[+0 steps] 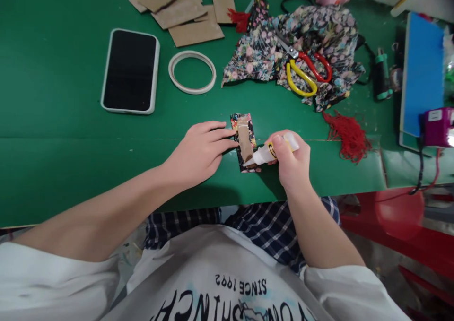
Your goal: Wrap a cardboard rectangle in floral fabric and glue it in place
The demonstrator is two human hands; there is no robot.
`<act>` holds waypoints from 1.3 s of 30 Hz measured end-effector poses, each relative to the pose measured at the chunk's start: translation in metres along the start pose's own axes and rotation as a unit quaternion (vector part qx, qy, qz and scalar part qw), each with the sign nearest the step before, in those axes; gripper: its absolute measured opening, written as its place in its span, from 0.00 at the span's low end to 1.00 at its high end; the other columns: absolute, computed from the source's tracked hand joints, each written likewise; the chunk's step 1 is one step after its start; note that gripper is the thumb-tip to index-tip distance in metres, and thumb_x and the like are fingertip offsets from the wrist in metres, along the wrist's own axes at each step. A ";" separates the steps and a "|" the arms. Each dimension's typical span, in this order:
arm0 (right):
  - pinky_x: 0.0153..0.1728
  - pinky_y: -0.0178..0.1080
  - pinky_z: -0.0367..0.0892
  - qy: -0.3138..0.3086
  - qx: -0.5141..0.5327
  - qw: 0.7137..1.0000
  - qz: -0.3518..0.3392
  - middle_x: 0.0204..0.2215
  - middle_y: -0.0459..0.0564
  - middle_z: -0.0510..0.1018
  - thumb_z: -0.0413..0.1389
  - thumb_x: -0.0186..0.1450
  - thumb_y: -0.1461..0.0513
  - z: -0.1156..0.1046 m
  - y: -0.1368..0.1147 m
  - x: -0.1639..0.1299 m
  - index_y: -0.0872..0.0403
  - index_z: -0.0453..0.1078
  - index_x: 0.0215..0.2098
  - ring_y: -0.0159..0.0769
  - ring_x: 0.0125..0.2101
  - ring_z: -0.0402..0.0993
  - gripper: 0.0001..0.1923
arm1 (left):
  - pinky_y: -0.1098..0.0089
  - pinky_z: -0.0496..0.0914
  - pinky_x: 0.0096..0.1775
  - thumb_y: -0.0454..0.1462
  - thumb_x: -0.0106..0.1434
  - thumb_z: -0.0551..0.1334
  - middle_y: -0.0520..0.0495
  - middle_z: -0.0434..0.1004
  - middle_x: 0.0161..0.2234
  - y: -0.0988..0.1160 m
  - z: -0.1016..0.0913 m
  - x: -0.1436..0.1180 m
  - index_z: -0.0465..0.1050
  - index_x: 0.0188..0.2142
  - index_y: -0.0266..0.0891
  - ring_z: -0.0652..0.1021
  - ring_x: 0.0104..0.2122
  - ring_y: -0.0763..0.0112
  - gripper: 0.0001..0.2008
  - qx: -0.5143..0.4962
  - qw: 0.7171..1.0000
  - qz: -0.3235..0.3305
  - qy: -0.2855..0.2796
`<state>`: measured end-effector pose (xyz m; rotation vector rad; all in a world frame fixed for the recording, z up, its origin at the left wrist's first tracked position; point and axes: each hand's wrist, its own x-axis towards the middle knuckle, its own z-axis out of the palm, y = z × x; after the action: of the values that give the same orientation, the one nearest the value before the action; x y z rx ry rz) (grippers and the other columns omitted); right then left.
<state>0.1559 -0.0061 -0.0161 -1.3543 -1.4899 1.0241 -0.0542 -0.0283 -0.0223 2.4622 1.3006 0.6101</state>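
On the green table lies a small cardboard rectangle (244, 139) with floral fabric folded over its edges. My left hand (202, 153) rests flat beside it, fingers stretched out, the fingertips touching its left edge. A white glue bottle (265, 153) is gripped in my right hand (292, 158). The bottle tilts down to the left, and its nozzle tip is at the lower end of the fabric-edged piece. Whether glue is flowing is too small to tell.
Behind my hands are a phone (130, 70), a roll of tape (192, 72) and several cardboard pieces (180, 13). Crumpled floral fabric (255, 54) has red-and-yellow scissors (301, 70) on top. A red tassel (347, 135) lies right, near a blue board (423, 75).
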 end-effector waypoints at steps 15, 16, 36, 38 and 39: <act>0.25 0.30 0.66 -0.038 -0.180 0.952 -0.244 0.22 0.42 0.76 0.58 0.57 0.55 -0.001 -0.028 -0.011 0.53 0.66 0.26 0.26 0.22 0.71 0.10 | 0.54 0.63 0.54 0.30 0.60 0.50 0.48 0.71 0.52 0.000 -0.001 0.000 0.73 0.45 0.39 0.67 0.55 0.60 0.18 0.000 1.000 -0.003 -0.011; 0.24 0.30 0.66 -0.044 -0.178 0.953 -0.242 0.22 0.42 0.76 0.58 0.56 0.55 -0.001 -0.028 -0.011 0.53 0.66 0.26 0.25 0.21 0.71 0.10 | 0.54 0.63 0.54 0.30 0.60 0.50 0.47 0.71 0.52 0.000 -0.001 0.000 0.73 0.45 0.39 0.67 0.55 0.60 0.18 -0.002 1.000 -0.003 -0.012; 0.22 0.33 0.64 0.029 -0.186 0.971 -0.146 0.20 0.41 0.74 0.58 0.56 0.54 -0.016 -0.022 -0.010 0.51 0.67 0.24 0.27 0.19 0.67 0.10 | 0.53 0.63 0.54 0.30 0.61 0.50 0.47 0.71 0.52 0.000 -0.001 0.001 0.73 0.45 0.40 0.68 0.54 0.60 0.18 -0.005 1.000 -0.006 -0.010; 0.21 0.33 0.63 0.035 -0.159 0.979 -0.122 0.20 0.41 0.73 0.58 0.56 0.54 -0.019 -0.019 -0.008 0.51 0.68 0.24 0.27 0.19 0.66 0.10 | 0.53 0.63 0.54 0.30 0.61 0.49 0.47 0.71 0.52 0.000 -0.001 0.000 0.73 0.45 0.39 0.68 0.54 0.60 0.18 -0.004 1.000 -0.006 -0.010; 0.21 0.33 0.62 0.038 -0.148 0.982 -0.112 0.19 0.42 0.72 0.57 0.56 0.54 -0.020 -0.017 -0.008 0.51 0.68 0.23 0.27 0.19 0.65 0.10 | 0.53 0.63 0.54 0.30 0.61 0.49 0.46 0.71 0.52 0.000 -0.001 0.000 0.73 0.45 0.39 0.68 0.54 0.60 0.18 -0.004 1.000 -0.004 -0.009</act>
<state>0.1705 -0.0145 0.0057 -1.3715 -1.7406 0.6184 -0.0549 -0.0280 -0.0214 2.4495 1.2989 0.5876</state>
